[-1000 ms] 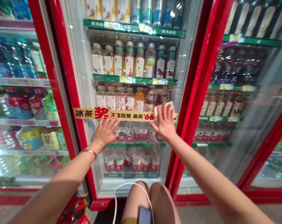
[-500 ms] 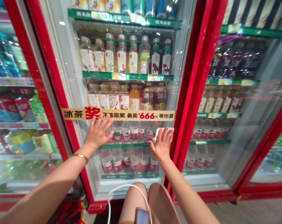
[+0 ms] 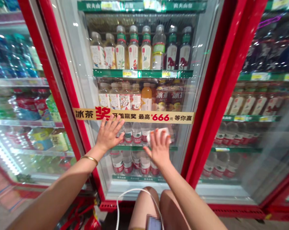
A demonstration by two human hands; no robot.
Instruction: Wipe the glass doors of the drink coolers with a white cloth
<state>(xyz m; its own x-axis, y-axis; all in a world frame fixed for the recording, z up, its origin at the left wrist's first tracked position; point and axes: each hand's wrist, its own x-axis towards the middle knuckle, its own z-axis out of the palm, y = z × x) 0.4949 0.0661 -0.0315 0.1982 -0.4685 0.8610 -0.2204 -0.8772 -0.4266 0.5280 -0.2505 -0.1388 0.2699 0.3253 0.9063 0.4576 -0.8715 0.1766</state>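
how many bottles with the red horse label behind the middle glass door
2: one red-horse bottle and a second red-horse bottle, side by side at the right end of the upper shelf; more may be hidden behind them.

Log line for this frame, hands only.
left hand: palm on glass fridge door | right hand: white cloth pressed against door

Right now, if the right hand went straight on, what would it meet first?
The glass door of the fridge, it seems, with the white cloth under the right hand lying between them.
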